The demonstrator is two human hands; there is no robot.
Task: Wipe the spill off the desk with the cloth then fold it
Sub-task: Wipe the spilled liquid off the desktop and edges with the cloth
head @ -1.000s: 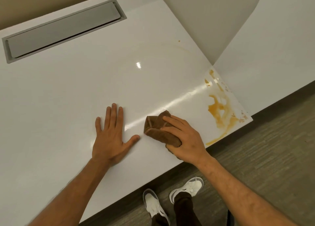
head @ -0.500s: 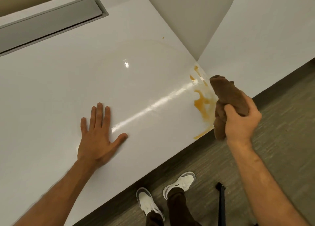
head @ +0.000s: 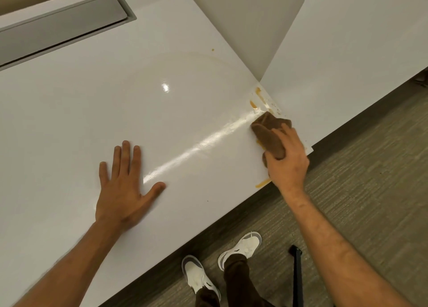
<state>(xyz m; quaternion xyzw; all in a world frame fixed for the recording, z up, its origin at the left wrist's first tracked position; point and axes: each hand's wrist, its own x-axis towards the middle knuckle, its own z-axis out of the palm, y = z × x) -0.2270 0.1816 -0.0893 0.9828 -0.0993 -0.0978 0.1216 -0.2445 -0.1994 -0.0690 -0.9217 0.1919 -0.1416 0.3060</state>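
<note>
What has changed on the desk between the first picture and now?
The right hand carried the cloth from mid-desk, lifted it, then pressed it onto the spill at the desk's corner, covering most of it. The left hand stayed flat on the desk.

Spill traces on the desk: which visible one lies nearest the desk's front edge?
The orange streak beside the right hand, just below its wrist side, right at the front edge. The other orange smears sit farther back, beyond the brown cloth.

White desk [head: 162,121]: orange spill [head: 254,102] and brown cloth [head: 268,132] at right corner; grey hatch [head: 62,28] at upper left.
</note>
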